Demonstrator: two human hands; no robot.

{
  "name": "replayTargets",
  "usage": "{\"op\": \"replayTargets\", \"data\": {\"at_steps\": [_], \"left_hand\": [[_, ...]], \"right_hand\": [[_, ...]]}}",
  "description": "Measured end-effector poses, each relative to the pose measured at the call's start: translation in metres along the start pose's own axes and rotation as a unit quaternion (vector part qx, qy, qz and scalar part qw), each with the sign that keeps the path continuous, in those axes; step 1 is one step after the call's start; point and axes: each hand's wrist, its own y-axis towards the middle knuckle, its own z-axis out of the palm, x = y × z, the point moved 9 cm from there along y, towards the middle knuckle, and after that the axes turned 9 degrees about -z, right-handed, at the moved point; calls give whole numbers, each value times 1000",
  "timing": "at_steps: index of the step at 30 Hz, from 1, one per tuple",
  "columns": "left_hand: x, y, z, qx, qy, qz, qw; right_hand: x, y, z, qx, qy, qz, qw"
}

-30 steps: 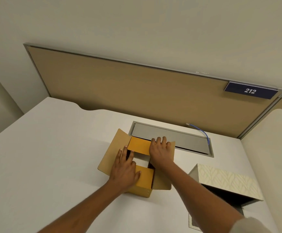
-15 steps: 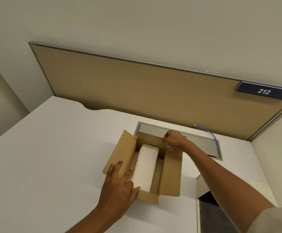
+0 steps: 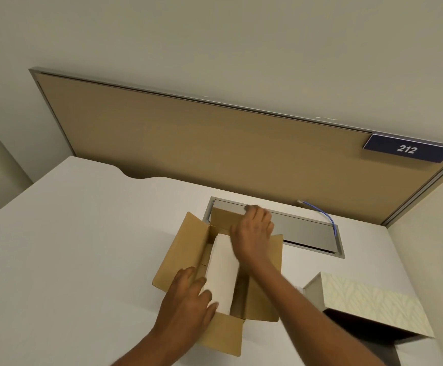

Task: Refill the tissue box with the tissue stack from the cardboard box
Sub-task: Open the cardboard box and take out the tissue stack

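A brown cardboard box (image 3: 180, 249) stands on the white desk with all its flaps folded out. Inside it lies a white tissue stack (image 3: 221, 270), long side running away from me. My left hand (image 3: 188, 305) rests at the near end of the stack, fingers against its left side and thumb on top. My right hand (image 3: 254, 233) reaches over the far end of the stack, fingers spread down on it. A cream patterned tissue box (image 3: 368, 305) lies at the right, its open dark side facing me.
A grey metal cable hatch (image 3: 307, 233) is set into the white desk (image 3: 69, 247) just behind the cardboard box, with a blue cable (image 3: 328, 220) coming out. A tan partition panel (image 3: 201, 143) with a blue "212" sign (image 3: 406, 149) stands behind the desk.
The box flaps were folded open, baring the tissue stack. My right hand came back from the far flap onto the stack's far end; my left hand moved onto its near end.
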Motion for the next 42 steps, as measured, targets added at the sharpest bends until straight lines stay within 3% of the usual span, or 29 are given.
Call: {"op": "replayTargets", "data": {"at_steps": [2, 5, 9, 12, 16, 29, 36, 42], "left_hand": [[-1, 21, -11, -11, -57, -31, 998], [9, 49, 14, 63, -153, -141, 976], [12, 69, 68, 175, -159, -219, 947], [26, 76, 95, 238, -195, -310, 900], [35, 79, 117, 273, -290, -415, 818], [28, 78, 129, 312, -458, -404, 728], [27, 78, 126, 326, -527, -404, 673], [27, 81, 120, 340, -535, -382, 672]], "right_hand": [[17, -25, 9, 26, 62, -8, 998], [2, -59, 42, 87, 212, 149, 962], [-11, -78, 76, 171, 181, 263, 932], [-24, -86, 97, 216, 220, 366, 878], [-32, -94, 118, 220, 303, 437, 818], [-37, -94, 134, 253, 353, 527, 730], [-42, -90, 132, 315, 342, 510, 724], [-34, -87, 123, 338, 427, 494, 678]]}}
